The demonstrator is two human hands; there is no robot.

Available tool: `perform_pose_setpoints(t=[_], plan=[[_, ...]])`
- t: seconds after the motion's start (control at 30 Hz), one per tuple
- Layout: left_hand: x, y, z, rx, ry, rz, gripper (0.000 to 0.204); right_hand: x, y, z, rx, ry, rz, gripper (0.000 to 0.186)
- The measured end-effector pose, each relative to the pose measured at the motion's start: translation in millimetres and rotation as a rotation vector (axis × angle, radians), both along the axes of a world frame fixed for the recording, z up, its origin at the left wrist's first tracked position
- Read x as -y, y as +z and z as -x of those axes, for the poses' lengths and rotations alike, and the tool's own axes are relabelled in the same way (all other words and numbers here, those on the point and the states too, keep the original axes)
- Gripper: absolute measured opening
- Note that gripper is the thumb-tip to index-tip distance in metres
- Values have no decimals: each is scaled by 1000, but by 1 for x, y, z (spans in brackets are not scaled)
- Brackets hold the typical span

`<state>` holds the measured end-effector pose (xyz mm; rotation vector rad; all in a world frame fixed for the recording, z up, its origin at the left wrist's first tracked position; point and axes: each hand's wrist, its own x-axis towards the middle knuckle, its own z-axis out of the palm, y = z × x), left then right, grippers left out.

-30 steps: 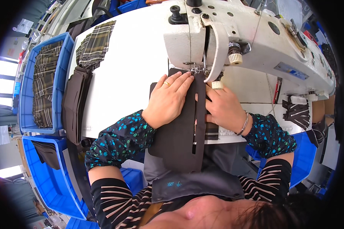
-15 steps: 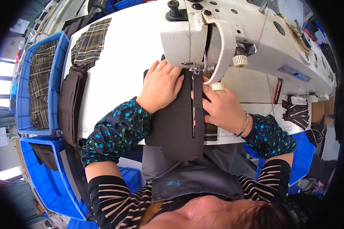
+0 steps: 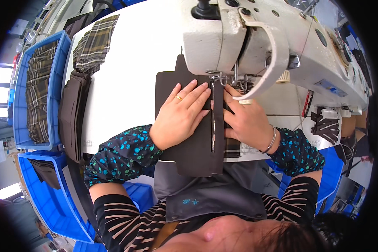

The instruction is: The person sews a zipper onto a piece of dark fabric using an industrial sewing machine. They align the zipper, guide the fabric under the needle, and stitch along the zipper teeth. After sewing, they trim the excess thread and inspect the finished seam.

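Observation:
A dark brown fabric panel (image 3: 193, 157) lies under the needle end of a white sewing machine (image 3: 214, 40). Along its right part runs a zipper (image 3: 214, 126) with metal teeth, bordered by a narrow brown strip. My left hand (image 3: 182, 111) rests flat on the panel, left of the zipper, fingers stretched toward the presser foot (image 3: 219, 80). At the strip's right edge, my right hand (image 3: 245, 119) grips the cloth, some fingers tucked beneath it; a fingertip shows at the zipper's gap. Plaid fabric (image 3: 232, 149) peeks out below the right hand.
Left on the white table (image 3: 130, 75) lie plaid pieces (image 3: 96, 42) and a stack of brown pieces (image 3: 73, 113). A blue bin (image 3: 63, 84) of plaid cloth stands beyond, with another blue bin (image 3: 54, 201) nearer. Right are a red-handled tool (image 3: 308, 103) and striped scraps (image 3: 325, 126).
My left hand has slid back toward me and flattened on the panel, uncovering its far left part. My right hand stays by the zipper strip. The view has shifted slightly.

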<state>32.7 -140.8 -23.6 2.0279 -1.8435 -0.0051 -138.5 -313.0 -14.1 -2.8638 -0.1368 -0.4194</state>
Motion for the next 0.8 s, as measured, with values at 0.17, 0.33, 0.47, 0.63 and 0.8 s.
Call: perform_pose_setpoints(t=[0.17,0.33,0.47,0.63,0.8], plan=[[-1,-2,1,-6,-9,-9,48,1,-1,0,-3,1,12,69],[-1,-2,2,5,-18,-17,47,0,-1,-1,8,0,-6,66],[-1,-1,2,27,-16,-19,47,-1,0,-1,16,-5,-16,64],[-1,-1,2,8,-20,-17,46,-1,2,-1,20,-4,-7,62],[-1,-1,2,21,-19,-5,45,-1,1,-1,29,-2,3,62]])
